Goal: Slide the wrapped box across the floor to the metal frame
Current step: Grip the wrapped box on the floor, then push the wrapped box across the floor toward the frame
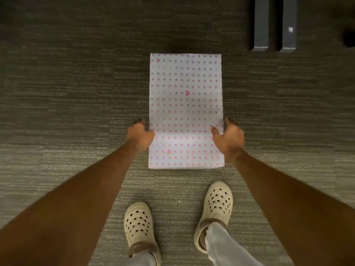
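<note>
The wrapped box (186,104) lies flat on the grey carpet in the middle of the head view, a long rectangle in white paper with small pink hearts. My left hand (139,136) presses against its left side near the front end. My right hand (228,138) grips its right side, thumb on the top face. The metal frame (274,25) shows as two dark grey bars at the top right, beyond the box's far right corner and apart from it.
My two feet in cream perforated clogs (139,225) (217,204) stand on the carpet just behind the box. A dark round shape (348,38) sits at the right edge. Carpet stretches to the left and right of the box.
</note>
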`<state>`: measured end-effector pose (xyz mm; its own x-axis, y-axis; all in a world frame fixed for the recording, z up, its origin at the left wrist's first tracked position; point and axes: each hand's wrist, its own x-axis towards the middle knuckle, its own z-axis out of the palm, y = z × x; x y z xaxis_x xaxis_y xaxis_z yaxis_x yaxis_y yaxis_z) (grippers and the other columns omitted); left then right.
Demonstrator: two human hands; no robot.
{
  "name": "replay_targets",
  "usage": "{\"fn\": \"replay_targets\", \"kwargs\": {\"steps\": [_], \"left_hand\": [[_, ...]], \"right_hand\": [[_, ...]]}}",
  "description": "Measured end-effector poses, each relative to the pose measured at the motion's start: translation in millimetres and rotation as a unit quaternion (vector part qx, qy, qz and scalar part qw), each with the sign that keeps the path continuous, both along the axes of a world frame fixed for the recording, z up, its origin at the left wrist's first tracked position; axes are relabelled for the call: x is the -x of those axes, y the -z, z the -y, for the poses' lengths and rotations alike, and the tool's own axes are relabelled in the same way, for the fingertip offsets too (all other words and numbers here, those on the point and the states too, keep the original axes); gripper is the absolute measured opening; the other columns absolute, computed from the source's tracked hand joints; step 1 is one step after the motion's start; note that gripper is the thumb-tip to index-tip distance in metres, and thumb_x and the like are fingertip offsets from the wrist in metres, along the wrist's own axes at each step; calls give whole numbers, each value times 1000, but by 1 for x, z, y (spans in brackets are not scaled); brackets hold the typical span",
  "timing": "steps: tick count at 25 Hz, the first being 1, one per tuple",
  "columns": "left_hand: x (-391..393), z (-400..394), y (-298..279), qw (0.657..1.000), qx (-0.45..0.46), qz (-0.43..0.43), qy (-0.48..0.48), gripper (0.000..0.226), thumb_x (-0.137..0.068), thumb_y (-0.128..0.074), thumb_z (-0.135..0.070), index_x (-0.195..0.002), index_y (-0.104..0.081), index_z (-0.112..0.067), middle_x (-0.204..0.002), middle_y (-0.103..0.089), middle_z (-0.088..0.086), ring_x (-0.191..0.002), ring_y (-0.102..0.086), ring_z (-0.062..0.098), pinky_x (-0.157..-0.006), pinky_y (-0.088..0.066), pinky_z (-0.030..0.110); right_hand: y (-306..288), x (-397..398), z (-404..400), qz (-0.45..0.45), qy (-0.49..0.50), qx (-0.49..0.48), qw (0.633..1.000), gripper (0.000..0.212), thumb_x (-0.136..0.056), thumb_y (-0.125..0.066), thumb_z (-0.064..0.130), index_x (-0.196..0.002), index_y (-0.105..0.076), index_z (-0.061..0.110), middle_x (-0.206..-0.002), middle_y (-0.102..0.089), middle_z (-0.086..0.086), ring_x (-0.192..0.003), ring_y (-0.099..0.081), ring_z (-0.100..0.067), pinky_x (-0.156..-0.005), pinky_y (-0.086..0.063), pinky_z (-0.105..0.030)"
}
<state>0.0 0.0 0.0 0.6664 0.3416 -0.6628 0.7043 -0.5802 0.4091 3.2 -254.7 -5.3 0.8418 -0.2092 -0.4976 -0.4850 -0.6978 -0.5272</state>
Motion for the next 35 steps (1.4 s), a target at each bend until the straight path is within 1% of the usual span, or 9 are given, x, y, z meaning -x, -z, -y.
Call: {"fn": "replay_targets", "kwargs": {"steps": [6, 10, 14, 17, 19, 22, 26, 29, 35], "left_hand": [[-17, 1, 27, 997, 6, -13, -76, 26, -94, -58, -17, -119, -65, -13, -115, -67, 7, -94, -62, 24, -80, -51, 30], [-25, 0, 29, 990, 45, -12, -132, 22, -91, -61, -7, -111, -67, -11, -105, -67, 4, -88, -61, 18, -66, -46, 22], [-34, -2, 23, 989, 65, 2, -134, 15, -91, -62, -10, -105, -67, -11, -105, -70, 5, -91, -66, 20, -63, -50, 23], [-48, 3, 2, 990, 66, 19, -123, 15, -93, -61, -13, -106, -68, -9, -101, -70, 5, -80, -65, 16, -58, -48, 22], [-61, 4, -13, 991, 73, 32, -109, 15, -94, -59, -13, -104, -69, -9, -101, -68, 3, -74, -61, 12, -57, -47, 20], [-81, 1, -29, 992, 88, 35, -89, 19, -95, -57, -14, -108, -69, -8, -103, -65, 3, -82, -61, 15, -58, -44, 20], [-102, -14, -42, 982, 166, 62, -69, 15, -97, -54, -14, -90, -67, -15, -102, -66, 3, -90, -63, 17, -66, -49, 22], [-123, -20, -42, 972, 208, 92, -51, 16, -97, -53, -14, -99, -68, -9, -104, -69, 4, -97, -67, 19, -69, -53, 23], [-205, 0, -16, 985, 135, 95, -57, 25, -98, -53, -21, -117, -65, -10, -117, -65, 7, -105, -64, 22, -74, -50, 29]], "right_hand": [[26, -26, 12, -47, 66, -23, 996, 32, -94, -65, 28, -119, -65, 7, -117, -72, -12, -105, -69, -31, -83, -52, -27], [34, -32, 20, -55, 83, -65, 993, 23, -91, -69, 28, -107, -71, 13, -110, -75, -8, -95, -72, -27, -85, -60, -45], [30, -43, 29, -60, 87, -81, 991, 22, -90, -71, 30, -103, -72, 13, -105, -76, -7, -88, -72, -25, -79, -62, -45], [16, -56, 34, -66, 100, -114, 986, 25, -91, -69, 28, -111, -71, 12, -105, -73, -1, -83, -68, -16, -65, -57, -25], [6, -69, 36, -72, 120, -129, 982, 27, -92, -69, 28, -114, -71, 12, -111, -73, -2, -84, -67, -15, -65, -54, -21], [-13, -86, 32, -72, 125, -132, 981, 28, -92, -67, 30, -115, -71, 14, -116, -73, -3, -91, -67, -18, -72, -55, -27], [-40, -108, 27, -48, 117, -164, 978, 26, -95, -64, 27, -116, -69, 13, -108, -67, 0, -93, -63, -17, -61, -48, -18], [-46, -131, 28, -19, 110, -173, 979, 25, -95, -63, 29, -114, -69, 14, -110, -68, 0, -90, -64, -15, -59, -47, -18], [-18, -210, 44, 24, 111, -189, 975, 26, -92, -67, 33, -110, -68, 16, -116, -71, -4, -95, -68, -20, -66, -53, -26]]}}
